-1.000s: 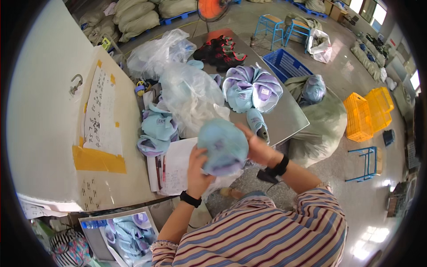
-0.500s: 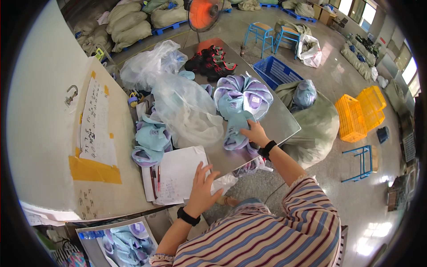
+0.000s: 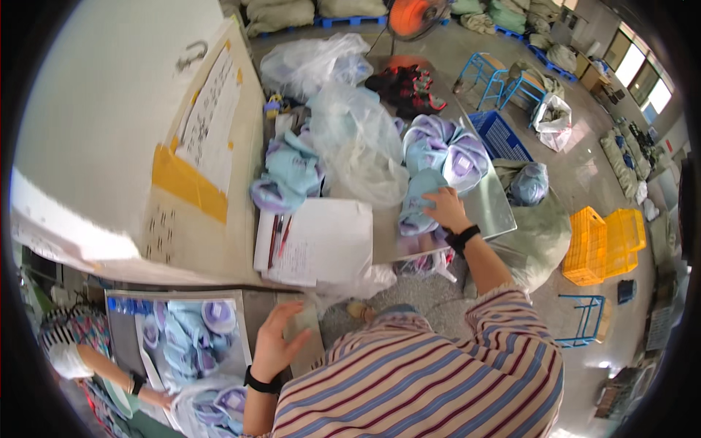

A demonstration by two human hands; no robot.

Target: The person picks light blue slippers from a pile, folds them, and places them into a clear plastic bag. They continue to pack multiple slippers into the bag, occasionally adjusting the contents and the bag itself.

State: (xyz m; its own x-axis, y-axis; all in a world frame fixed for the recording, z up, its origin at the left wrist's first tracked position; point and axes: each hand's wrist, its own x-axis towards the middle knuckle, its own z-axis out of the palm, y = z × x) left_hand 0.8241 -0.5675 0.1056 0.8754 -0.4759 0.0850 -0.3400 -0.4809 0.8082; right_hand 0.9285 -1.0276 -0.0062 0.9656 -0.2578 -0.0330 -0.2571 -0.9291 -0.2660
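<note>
Your right hand [image 3: 444,209] lies flat, grip released, on the blue cloth [image 3: 418,201] at the tabletop [image 3: 488,208] edge. Your left hand [image 3: 274,342], fingers spread, grasps nothing, beside a lower tray [image 3: 120,321].

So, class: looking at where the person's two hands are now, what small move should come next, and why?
Probably closing the right hand on the light blue fabric piece and lifting it. The palm already lies flat on that piece at the metal table edge, while the left hand is low, apart, open and holding nothing.
</note>
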